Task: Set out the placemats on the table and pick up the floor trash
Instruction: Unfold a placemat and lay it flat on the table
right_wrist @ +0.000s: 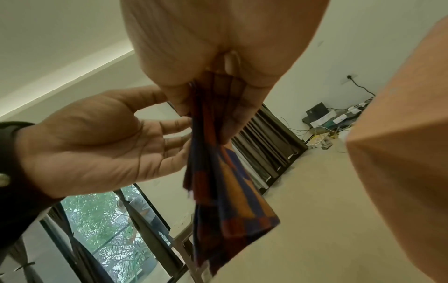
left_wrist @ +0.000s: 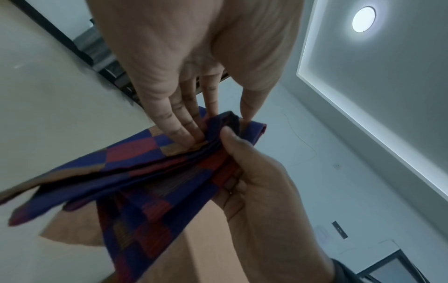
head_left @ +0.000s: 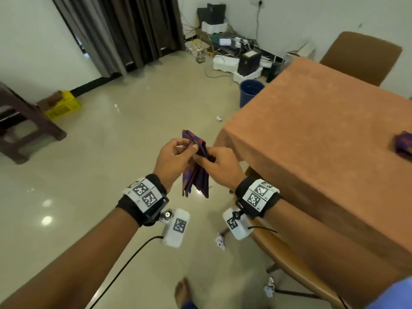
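Note:
A folded placemat (head_left: 195, 175), checked in blue, red and orange, hangs in the air between both hands, left of the table corner. My left hand (head_left: 178, 153) pinches its top edge between thumb and fingers (left_wrist: 184, 132). My right hand (head_left: 219, 162) grips the bunched folds (right_wrist: 230, 191) just beside it. The table (head_left: 312, 141) wears an orange-brown cloth. A second folded placemat (head_left: 403, 144) lies at its right edge. Crumpled paper scraps lie on the floor: one far (head_left: 219, 118), one under my wrists (head_left: 220, 240), one by the chair leg (head_left: 269, 287).
A blue bin (head_left: 250, 90) stands on the floor at the table's far corner. One brown chair (head_left: 361, 56) is behind the table, another (head_left: 289, 266) is tucked in near me. A dark stool (head_left: 22, 128) and a yellow box (head_left: 62, 105) sit left; cables and electronics (head_left: 234, 52) crowd the far wall.

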The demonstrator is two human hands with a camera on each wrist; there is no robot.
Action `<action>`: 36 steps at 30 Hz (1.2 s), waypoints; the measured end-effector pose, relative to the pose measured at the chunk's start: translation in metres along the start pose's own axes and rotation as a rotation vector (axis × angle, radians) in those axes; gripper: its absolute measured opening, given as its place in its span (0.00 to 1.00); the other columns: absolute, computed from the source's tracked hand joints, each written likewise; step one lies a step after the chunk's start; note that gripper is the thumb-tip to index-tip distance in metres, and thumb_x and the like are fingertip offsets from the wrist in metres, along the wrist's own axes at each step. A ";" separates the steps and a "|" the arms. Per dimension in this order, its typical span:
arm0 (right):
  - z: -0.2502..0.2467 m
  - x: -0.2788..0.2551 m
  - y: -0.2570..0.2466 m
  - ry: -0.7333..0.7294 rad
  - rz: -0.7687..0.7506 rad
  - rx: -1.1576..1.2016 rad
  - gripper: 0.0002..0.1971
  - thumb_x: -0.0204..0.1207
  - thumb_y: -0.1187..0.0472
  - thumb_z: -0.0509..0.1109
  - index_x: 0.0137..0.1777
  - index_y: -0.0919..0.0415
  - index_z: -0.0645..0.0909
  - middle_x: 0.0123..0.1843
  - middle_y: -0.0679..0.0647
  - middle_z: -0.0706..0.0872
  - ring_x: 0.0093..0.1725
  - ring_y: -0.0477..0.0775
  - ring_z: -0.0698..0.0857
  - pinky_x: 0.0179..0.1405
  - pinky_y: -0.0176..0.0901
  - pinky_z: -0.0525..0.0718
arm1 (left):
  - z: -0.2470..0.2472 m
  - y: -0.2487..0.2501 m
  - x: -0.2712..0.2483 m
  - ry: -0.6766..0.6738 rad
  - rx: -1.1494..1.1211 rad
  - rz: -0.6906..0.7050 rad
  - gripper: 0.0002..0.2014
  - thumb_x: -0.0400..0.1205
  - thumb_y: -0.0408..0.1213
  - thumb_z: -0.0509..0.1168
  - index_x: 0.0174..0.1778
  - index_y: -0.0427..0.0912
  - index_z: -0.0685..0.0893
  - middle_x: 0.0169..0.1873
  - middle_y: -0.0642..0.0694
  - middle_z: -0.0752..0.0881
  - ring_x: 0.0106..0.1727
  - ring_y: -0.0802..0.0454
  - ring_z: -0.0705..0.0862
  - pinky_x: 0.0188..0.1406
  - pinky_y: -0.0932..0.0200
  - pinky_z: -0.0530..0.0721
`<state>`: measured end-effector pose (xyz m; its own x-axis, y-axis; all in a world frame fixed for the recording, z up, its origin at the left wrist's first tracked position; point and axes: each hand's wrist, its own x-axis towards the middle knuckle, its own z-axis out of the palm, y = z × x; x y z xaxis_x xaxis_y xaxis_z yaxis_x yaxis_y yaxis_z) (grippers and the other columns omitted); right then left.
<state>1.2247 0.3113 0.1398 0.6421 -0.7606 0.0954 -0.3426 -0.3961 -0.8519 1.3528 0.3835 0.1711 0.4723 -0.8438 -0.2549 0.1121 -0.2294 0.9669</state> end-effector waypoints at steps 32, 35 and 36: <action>0.080 0.335 0.036 -0.055 0.137 0.263 0.14 0.74 0.64 0.71 0.56 0.49 0.89 0.46 0.56 0.86 0.42 0.49 0.86 0.45 0.38 0.85 | -0.103 0.038 0.316 -0.009 0.584 0.150 0.11 0.83 0.44 0.61 0.57 0.48 0.84 0.46 0.48 0.88 0.46 0.47 0.87 0.49 0.44 0.86; 0.053 0.357 0.049 -0.068 0.167 0.333 0.16 0.73 0.64 0.74 0.60 0.50 0.88 0.49 0.57 0.86 0.44 0.54 0.87 0.54 0.52 0.87 | -0.090 0.049 0.351 -0.074 0.574 0.157 0.10 0.83 0.42 0.61 0.55 0.48 0.86 0.40 0.48 0.90 0.41 0.48 0.88 0.44 0.47 0.88; 0.045 0.366 0.054 -0.052 0.185 0.332 0.17 0.73 0.66 0.75 0.62 0.54 0.88 0.50 0.57 0.87 0.43 0.52 0.88 0.55 0.51 0.88 | -0.083 0.053 0.366 -0.101 0.590 0.159 0.11 0.84 0.40 0.60 0.54 0.47 0.87 0.39 0.48 0.90 0.40 0.48 0.88 0.44 0.50 0.87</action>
<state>1.4720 0.0346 0.1052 0.6268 -0.7735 -0.0942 -0.2205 -0.0601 -0.9735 1.6045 0.1031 0.1307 0.3552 -0.9248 -0.1363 -0.4689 -0.3024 0.8299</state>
